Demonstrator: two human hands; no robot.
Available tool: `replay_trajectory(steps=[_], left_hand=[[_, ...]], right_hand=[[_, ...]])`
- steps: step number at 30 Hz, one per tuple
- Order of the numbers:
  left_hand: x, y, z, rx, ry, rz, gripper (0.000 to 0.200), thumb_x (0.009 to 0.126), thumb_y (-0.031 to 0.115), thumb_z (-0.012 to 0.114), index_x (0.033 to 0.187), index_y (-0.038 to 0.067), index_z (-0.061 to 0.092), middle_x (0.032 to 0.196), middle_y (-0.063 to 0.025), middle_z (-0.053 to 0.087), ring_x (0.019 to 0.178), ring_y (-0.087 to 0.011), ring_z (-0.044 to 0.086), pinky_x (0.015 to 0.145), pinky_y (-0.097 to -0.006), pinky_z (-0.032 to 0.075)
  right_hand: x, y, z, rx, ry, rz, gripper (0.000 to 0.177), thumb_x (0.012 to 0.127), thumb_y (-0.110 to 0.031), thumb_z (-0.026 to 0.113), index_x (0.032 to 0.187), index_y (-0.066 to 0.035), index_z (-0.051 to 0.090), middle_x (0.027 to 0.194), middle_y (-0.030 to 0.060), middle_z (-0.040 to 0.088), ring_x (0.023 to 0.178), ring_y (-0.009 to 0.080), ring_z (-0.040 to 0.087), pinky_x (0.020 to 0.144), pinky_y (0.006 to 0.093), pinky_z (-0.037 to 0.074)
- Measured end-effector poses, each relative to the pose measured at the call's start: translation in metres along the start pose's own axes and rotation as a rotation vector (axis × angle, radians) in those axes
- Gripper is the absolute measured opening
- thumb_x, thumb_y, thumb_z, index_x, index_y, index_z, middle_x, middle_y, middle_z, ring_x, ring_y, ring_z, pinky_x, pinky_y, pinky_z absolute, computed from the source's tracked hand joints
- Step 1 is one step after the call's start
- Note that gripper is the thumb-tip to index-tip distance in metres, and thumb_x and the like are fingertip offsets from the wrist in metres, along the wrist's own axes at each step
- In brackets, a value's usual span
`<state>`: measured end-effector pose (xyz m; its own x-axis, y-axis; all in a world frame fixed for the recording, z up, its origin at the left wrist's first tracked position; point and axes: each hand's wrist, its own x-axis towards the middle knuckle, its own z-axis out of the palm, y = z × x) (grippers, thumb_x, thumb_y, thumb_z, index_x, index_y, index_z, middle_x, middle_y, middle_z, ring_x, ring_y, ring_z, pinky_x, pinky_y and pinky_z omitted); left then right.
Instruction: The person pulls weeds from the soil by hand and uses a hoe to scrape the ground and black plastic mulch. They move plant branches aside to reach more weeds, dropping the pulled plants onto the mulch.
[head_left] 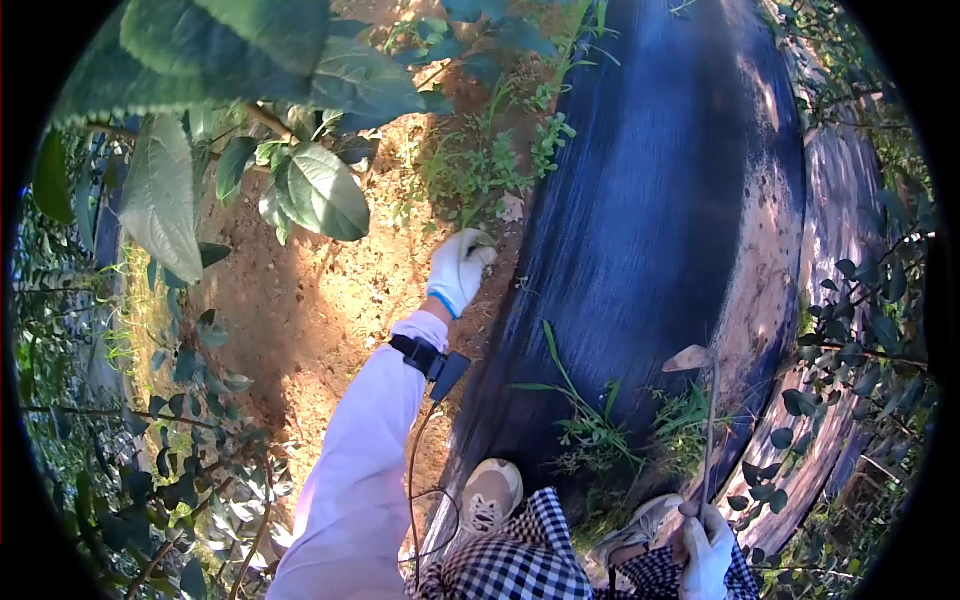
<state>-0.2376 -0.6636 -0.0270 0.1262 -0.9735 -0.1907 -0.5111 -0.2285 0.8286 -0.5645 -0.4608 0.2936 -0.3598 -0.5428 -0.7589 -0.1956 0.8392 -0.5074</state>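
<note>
My left hand (461, 270), in a white glove with a blue cuff edge, is stretched out over the soil with its fingers curled closed. It is at the base of a leafy green weed (478, 178), and the stems seem to run into its grip. Low on the right, my right hand (707, 555), also white-gloved, is wrapped around the thin handle of a small hand hoe (711, 430). The hoe points upward, its flat, soil-coloured blade (688, 359) above the black plastic film (640, 230).
Leafy branches (320, 190) hang close at upper left, and more foliage (860, 320) lines the right. Pulled weeds or grass (590, 425) lie on the film near my shoes (490, 495). Bare sandy soil (270, 290) runs along the left. A cable (412, 480) hangs from my left wrist strap.
</note>
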Motion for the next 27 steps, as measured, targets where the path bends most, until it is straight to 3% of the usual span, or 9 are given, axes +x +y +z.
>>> replay_trajectory(steps=[2, 7, 10, 12, 16, 20, 24, 26, 27], left_hand=[[-0.013, 0.003, 0.005, 0.259, 0.025, 0.319, 0.034, 0.077, 0.019, 0.067, 0.107, 0.004, 0.063, 0.107, -0.0164, 0.060, 0.103, -0.0298, 0.057, 0.086, -0.0381, 0.048], [-0.018, 0.008, 0.031, 0.478, -0.224, 0.162, 0.034, 0.081, 0.020, 0.064, 0.112, 0.006, 0.062, 0.112, -0.0130, 0.059, 0.106, -0.0340, 0.055, 0.092, -0.0395, 0.046], [-0.042, 0.011, 0.011, 0.029, -0.038, -0.050, 0.029, 0.084, 0.017, 0.061, 0.110, 0.005, 0.062, 0.107, -0.0130, 0.062, 0.101, -0.0295, 0.059, 0.089, -0.0358, 0.047], [-0.065, -0.005, -0.024, -0.305, 0.184, -0.268, 0.019, 0.087, 0.012, 0.057, 0.104, 0.005, 0.062, 0.094, -0.0135, 0.064, 0.080, -0.0213, 0.061, 0.074, -0.0317, 0.049], [-0.093, -0.101, -0.104, -0.073, 0.495, -0.265, 0.023, 0.084, 0.010, 0.061, 0.107, 0.006, 0.060, 0.098, -0.0135, 0.062, 0.086, -0.0238, 0.061, 0.078, -0.0340, 0.049], [-0.083, -0.088, -0.115, 0.606, 0.211, -0.133, 0.032, 0.075, 0.018, 0.071, 0.104, 0.008, 0.063, 0.116, -0.0146, 0.055, 0.104, -0.0385, 0.055, 0.088, -0.0446, 0.048], [-0.069, -0.105, -0.122, 0.476, 0.083, -0.236, 0.023, 0.074, 0.012, 0.070, 0.096, 0.005, 0.065, 0.095, -0.0128, 0.064, 0.089, -0.0302, 0.062, 0.085, -0.0376, 0.049], [-0.073, -0.128, -0.126, -0.048, 0.619, -0.333, 0.019, 0.079, 0.011, 0.068, 0.095, 0.003, 0.065, 0.089, -0.0111, 0.068, 0.083, -0.0227, 0.065, 0.078, -0.0324, 0.050], [-0.070, -0.128, -0.136, -0.052, 0.676, -0.329, 0.019, 0.079, 0.011, 0.068, 0.095, 0.002, 0.064, 0.090, -0.0112, 0.068, 0.083, -0.0221, 0.065, 0.078, -0.0323, 0.050]], right_hand=[[0.001, 0.002, 0.001, -0.027, -0.006, -0.011, 0.030, 0.095, -0.015, 0.053, 0.119, 0.001, 0.058, 0.068, -0.0067, 0.047, 0.057, 0.0022, 0.038, 0.050, 0.0187, 0.029], [0.008, 0.015, -0.001, -0.039, -0.055, -0.059, 0.032, 0.096, -0.018, 0.052, 0.121, 0.003, 0.057, 0.067, -0.0070, 0.046, 0.055, 0.0020, 0.036, 0.048, 0.0182, 0.027], [0.009, 0.012, -0.004, -0.120, -0.043, -0.086, 0.032, 0.096, -0.019, 0.052, 0.121, 0.002, 0.058, 0.069, -0.0069, 0.047, 0.056, 0.0021, 0.037, 0.049, 0.0181, 0.027], [0.008, 0.008, -0.003, -0.123, -0.037, -0.068, 0.032, 0.096, -0.018, 0.051, 0.120, 0.001, 0.059, 0.069, -0.0068, 0.047, 0.057, 0.0022, 0.037, 0.050, 0.0183, 0.027], [0.010, 0.010, -0.002, -0.167, -0.041, -0.090, 0.031, 0.096, -0.018, 0.051, 0.120, 0.000, 0.059, 0.068, -0.0072, 0.046, 0.056, 0.0017, 0.036, 0.049, 0.0180, 0.026], [0.015, 0.012, 0.000, -0.083, -0.069, -0.009, 0.031, 0.096, -0.019, 0.051, 0.119, 0.000, 0.058, 0.065, -0.0084, 0.043, 0.055, 0.0009, 0.033, 0.048, 0.0180, 0.023], [0.017, 0.005, 0.002, -0.111, -0.104, -0.055, 0.031, 0.095, -0.018, 0.052, 0.120, 0.001, 0.057, 0.067, -0.0079, 0.046, 0.056, 0.0014, 0.035, 0.048, 0.0181, 0.025], [0.016, 0.002, 0.002, -0.155, -0.111, -0.119, 0.032, 0.095, -0.018, 0.052, 0.120, 0.002, 0.056, 0.069, -0.0075, 0.048, 0.057, 0.0018, 0.036, 0.049, 0.0180, 0.026], [0.016, 0.002, 0.004, -0.157, -0.088, -0.137, 0.032, 0.095, -0.018, 0.053, 0.120, 0.002, 0.056, 0.071, -0.0071, 0.049, 0.058, 0.0021, 0.037, 0.049, 0.0181, 0.027]])
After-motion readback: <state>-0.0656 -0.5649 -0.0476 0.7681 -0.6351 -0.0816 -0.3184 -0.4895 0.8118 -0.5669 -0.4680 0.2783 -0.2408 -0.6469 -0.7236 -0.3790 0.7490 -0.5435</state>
